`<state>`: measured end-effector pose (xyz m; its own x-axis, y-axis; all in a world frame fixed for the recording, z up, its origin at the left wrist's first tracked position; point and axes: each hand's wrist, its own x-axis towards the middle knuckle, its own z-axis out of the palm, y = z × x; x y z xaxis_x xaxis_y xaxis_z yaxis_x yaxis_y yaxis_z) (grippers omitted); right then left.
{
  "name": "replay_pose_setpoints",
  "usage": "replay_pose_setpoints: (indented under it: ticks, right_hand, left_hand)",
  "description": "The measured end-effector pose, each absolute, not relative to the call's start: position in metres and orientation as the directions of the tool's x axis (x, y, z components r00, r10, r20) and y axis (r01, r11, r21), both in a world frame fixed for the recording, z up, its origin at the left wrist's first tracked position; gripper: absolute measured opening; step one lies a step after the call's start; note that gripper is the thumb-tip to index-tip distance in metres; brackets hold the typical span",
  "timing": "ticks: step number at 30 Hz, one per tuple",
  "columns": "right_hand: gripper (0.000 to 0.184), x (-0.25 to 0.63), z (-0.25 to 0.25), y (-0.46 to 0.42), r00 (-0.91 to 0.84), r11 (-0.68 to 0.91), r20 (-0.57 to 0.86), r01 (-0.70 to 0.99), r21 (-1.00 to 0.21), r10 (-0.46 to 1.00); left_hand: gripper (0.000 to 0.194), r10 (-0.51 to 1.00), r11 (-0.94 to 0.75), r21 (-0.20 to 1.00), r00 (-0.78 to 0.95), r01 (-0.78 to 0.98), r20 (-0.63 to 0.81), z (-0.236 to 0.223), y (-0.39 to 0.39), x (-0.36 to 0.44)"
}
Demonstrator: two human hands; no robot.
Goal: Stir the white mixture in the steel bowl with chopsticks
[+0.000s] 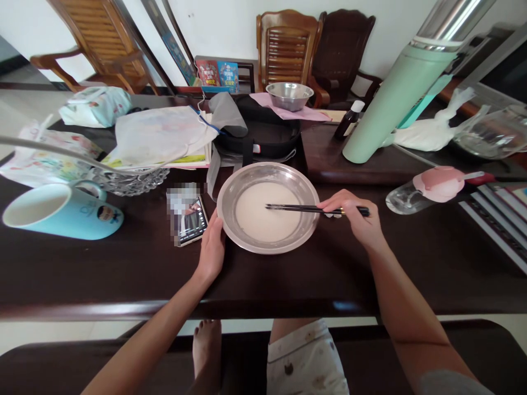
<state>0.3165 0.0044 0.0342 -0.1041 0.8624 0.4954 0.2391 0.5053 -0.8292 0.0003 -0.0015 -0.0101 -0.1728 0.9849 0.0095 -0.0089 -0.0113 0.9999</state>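
A shallow steel bowl [307,189] sits on the dark wooden table [123,269] and holds a pale, milky batter [263,219]. My right hand [356,219] is closed on a pair of black chopsticks [296,208]; their tips reach over the batter from the right. My left hand [212,247] rests against the bowl's left rim with its fingers curved along the edge, holding it steady. A phone [189,219] lies just left of that hand.
A light blue mug [61,211] lies at the left, beside a glass dish [127,181] and bags. A green thermos [395,99], dark small bottle [349,118], pink-lidded cup [436,186], second steel bowl [289,94] and black bag [263,134] stand behind. Books [498,214] lie at right.
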Motion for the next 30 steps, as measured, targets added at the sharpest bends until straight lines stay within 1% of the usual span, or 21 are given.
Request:
replay_pose_setpoints:
  ticks: [3, 7, 10, 13, 15, 17, 19, 22, 25, 27, 30]
  right_hand:
    - [0.044, 0.318, 0.034, 0.004, -0.093, 0.495, 0.486, 0.188, -0.848, 0.869]
    - [0.039, 0.315, 0.036, 0.005, -0.199, 0.482, 0.443, 0.238, -0.843, 0.874]
    - [0.036, 0.314, 0.036, 0.005, -0.152, 0.498, 0.474, 0.271, -0.824, 0.867]
    - [0.041, 0.317, 0.033, 0.005, -0.083, 0.515, 0.509, 0.204, -0.833, 0.857]
    - [0.043, 0.318, 0.033, 0.005, -0.105, 0.515, 0.504, 0.163, -0.842, 0.857]
    - [0.042, 0.317, 0.033, 0.005, -0.162, 0.505, 0.481, 0.186, -0.843, 0.862]
    - [0.038, 0.316, 0.034, 0.005, -0.179, 0.496, 0.463, 0.242, -0.834, 0.868]
    - [0.039, 0.316, 0.034, 0.005, -0.109, 0.487, 0.477, 0.279, -0.827, 0.872]
    - [0.044, 0.318, 0.033, 0.005, -0.058, 0.501, 0.501, 0.207, -0.84, 0.864]
    - [0.045, 0.318, 0.033, 0.004, -0.097, 0.512, 0.503, 0.172, -0.842, 0.859]
    - [0.04, 0.316, 0.035, 0.005, -0.173, 0.504, 0.475, 0.236, -0.831, 0.863]
  left_hand:
    - [0.049, 0.987, -0.014, 0.999, -0.158, -0.047, 0.006, -0.014, -0.001, 0.0]
    - [0.054, 0.987, -0.017, 0.999, -0.158, -0.03, 0.012, -0.018, 0.0, -0.001]
    - [0.055, 0.988, -0.01, 0.999, -0.153, -0.043, 0.003, -0.019, -0.001, -0.002]
    - [0.054, 0.991, -0.015, 0.998, -0.136, -0.059, 0.007, -0.019, -0.001, -0.002]
    - [0.054, 0.99, -0.012, 0.998, -0.139, -0.059, 0.004, -0.019, -0.001, -0.002]
    - [0.054, 0.989, -0.005, 0.998, -0.147, -0.06, -0.004, -0.019, -0.001, -0.002]
    - [0.054, 0.987, -0.006, 0.999, -0.158, -0.053, -0.003, -0.018, -0.001, -0.001]
    - [0.053, 0.988, -0.021, 0.999, -0.157, -0.047, 0.014, -0.017, -0.001, -0.001]
    - [0.052, 0.988, -0.021, 0.999, -0.155, -0.035, 0.015, -0.013, -0.001, 0.0]
    - [0.051, 0.987, -0.031, 0.999, -0.155, -0.013, 0.029, -0.011, -0.002, 0.0]
    - [0.048, 0.989, -0.058, 0.998, -0.139, -0.003, 0.057, -0.009, -0.002, 0.001]
